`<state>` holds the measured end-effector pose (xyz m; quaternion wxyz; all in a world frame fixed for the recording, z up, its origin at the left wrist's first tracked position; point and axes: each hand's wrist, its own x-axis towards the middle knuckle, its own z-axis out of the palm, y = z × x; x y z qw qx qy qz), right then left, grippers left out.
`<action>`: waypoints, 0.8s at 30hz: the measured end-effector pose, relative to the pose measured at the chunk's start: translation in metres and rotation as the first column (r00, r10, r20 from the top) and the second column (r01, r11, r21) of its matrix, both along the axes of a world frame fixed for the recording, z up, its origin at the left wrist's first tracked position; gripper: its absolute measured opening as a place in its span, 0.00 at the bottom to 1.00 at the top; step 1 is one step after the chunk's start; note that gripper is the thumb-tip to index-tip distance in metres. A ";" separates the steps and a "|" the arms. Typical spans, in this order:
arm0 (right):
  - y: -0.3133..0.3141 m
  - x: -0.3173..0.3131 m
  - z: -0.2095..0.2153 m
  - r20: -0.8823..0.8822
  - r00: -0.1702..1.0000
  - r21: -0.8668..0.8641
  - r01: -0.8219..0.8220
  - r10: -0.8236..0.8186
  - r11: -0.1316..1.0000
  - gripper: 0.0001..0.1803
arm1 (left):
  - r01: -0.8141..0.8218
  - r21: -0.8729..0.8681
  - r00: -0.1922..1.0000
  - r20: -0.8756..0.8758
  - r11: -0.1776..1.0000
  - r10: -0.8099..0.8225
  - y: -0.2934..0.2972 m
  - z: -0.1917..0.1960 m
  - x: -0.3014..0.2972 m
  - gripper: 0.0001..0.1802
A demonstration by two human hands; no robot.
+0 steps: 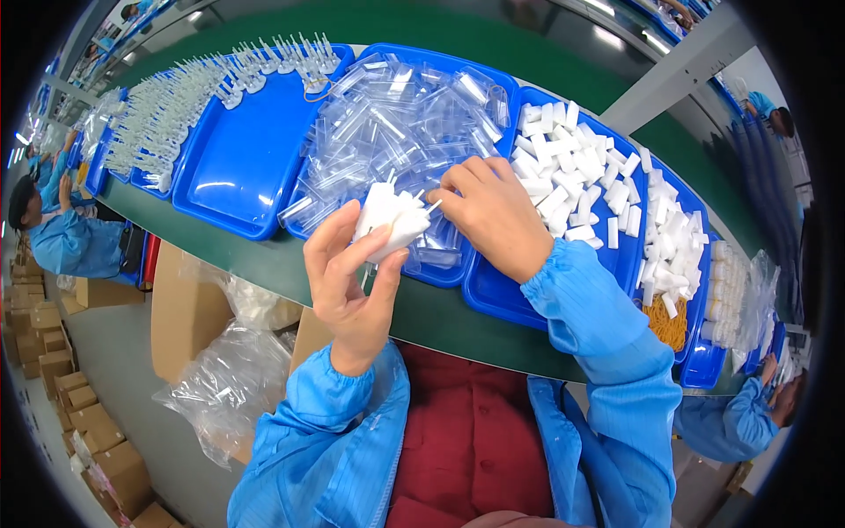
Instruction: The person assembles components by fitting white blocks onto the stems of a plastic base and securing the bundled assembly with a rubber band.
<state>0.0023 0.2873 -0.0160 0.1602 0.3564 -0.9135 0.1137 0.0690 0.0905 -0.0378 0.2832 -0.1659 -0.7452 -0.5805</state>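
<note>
My left hand (352, 277) is closed around a small bundle of white blocks (392, 216), with thin white stems poking out at the top and one below. My right hand (493, 211) reaches across from the right with its fingers bent. Its thumb and fingertips pinch a thin white stem (434, 208) at the bundle's right side. Both hands are over the near edge of a blue tray heaped with clear plastic sleeves (387, 123). Right of my right hand, loose white blocks (572, 167) lie in another blue tray (502, 295).
A blue tray (233, 163) at left has upright clear-and-white stemmed pieces (163, 119) beside it and along its far rim. Farther right are more white blocks (673, 233) and yellow rubber bands (666, 324). Below the green table (431, 321) stands an open carton with plastic bags (229, 378). Co-workers sit at both sides.
</note>
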 end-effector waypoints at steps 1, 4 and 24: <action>0.000 0.000 0.000 0.003 1.000 0.040 0.015 -0.015 0.999 0.07 | 0.006 0.004 1.000 0.001 1.000 -0.006 -0.001 -0.001 -0.001 0.17; 0.002 0.000 0.002 -0.014 0.999 0.033 -0.031 0.031 0.999 0.08 | 0.033 0.059 0.998 0.045 0.998 -0.036 0.000 -0.004 -0.002 0.17; 0.104 0.153 0.040 0.694 0.717 -0.712 0.697 -0.066 0.081 0.13 | 0.768 -0.006 0.634 0.144 0.640 -0.760 0.098 0.013 -0.021 0.15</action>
